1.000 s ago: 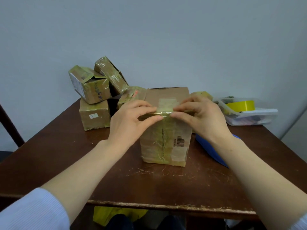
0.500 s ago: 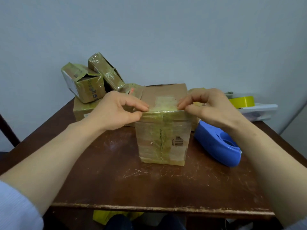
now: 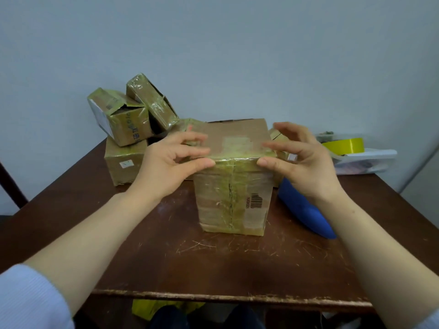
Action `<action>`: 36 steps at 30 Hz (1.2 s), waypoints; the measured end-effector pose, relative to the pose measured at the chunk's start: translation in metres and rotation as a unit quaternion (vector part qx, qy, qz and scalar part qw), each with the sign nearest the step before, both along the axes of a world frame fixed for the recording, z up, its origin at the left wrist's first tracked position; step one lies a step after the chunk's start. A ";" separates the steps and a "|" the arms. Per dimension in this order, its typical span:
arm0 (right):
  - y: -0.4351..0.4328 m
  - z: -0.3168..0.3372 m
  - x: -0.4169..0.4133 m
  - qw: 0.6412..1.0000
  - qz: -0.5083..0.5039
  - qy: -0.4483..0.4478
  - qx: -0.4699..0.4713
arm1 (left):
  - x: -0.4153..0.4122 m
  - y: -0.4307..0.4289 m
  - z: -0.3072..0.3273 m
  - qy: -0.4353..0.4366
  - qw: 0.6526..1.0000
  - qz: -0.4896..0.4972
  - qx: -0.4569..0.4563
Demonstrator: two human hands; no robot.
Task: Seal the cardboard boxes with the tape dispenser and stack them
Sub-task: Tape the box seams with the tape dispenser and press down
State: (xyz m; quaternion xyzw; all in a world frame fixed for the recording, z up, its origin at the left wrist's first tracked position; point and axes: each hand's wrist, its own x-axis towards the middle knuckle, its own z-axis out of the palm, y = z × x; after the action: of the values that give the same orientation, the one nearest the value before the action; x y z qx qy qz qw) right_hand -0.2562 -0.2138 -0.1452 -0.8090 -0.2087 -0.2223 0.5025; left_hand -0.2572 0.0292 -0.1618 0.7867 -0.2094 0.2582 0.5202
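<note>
Rear left of counter [image 3: 237, 269]: taped boxes [image 3: 128, 162], loosely piled. Left grip [image 3: 171, 165]: fingers loosely spread, thumb at top front edge of centre box [image 3: 234, 198]; fingertip contact blurred, possibly none. Right grip [image 3: 308, 162]: spread likewise, thumb at opposite corner. Blue tape dispenser [image 3: 305, 214]: just right, behind wrist. Step, by appearance: smoothing tape [image 3: 237, 160]. Next: firm two-sided hold, lift onto pile.

left sleeve [image 3: 26, 298]: pale blue, fine ribbed knit | right sleeve [image 3: 431, 322]: pale blue, corner only
</note>
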 end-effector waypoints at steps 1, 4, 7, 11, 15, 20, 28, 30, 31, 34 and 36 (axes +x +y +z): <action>0.002 -0.003 -0.002 0.999 -0.034 -0.016 0.021 | -0.002 -0.002 -0.004 0.000 0.999 0.009 -0.036; 0.006 -0.012 -0.006 0.997 -0.049 -0.054 0.035 | -0.005 -0.006 -0.015 -0.005 0.997 0.024 -0.076; 0.004 -0.012 -0.001 0.996 -0.030 -0.084 -0.012 | -0.004 -0.006 -0.021 -0.030 0.998 0.044 -0.025; 0.004 -0.006 0.005 0.998 -0.002 -0.063 0.005 | 0.003 0.003 -0.016 -0.062 0.995 0.030 0.071; 0.008 -0.010 0.002 0.996 0.002 -0.006 0.085 | 0.005 0.007 -0.012 -0.060 0.995 0.010 0.078; 0.013 -0.025 0.000 0.990 -0.036 0.058 0.122 | -0.002 -0.007 -0.009 -0.041 0.998 0.022 0.030; 0.028 0.043 0.019 0.988 -0.115 0.022 0.104 | -0.019 -0.027 0.036 -0.025 0.997 0.073 0.016; 0.034 0.054 0.024 0.993 -0.107 0.040 0.028 | -0.023 -0.026 0.043 0.024 0.994 0.101 0.014; 0.038 0.059 0.024 0.994 -0.091 0.052 -0.014 | -0.025 -0.024 0.045 0.045 0.992 0.120 0.013; 0.043 0.070 0.015 0.981 -0.043 0.101 -0.160 | -0.026 -0.018 0.048 0.086 0.984 0.158 -0.001; 0.041 0.070 0.004 0.951 -0.027 0.150 -0.268 | -0.028 -0.015 0.050 0.112 0.981 0.157 -0.006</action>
State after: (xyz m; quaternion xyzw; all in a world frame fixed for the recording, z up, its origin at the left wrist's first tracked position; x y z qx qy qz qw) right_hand -0.2527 -0.1728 -0.0750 -0.9432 -0.1613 -0.0476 0.2866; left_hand -0.2850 0.0144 -0.1121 0.8305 -0.0221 0.2481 0.4983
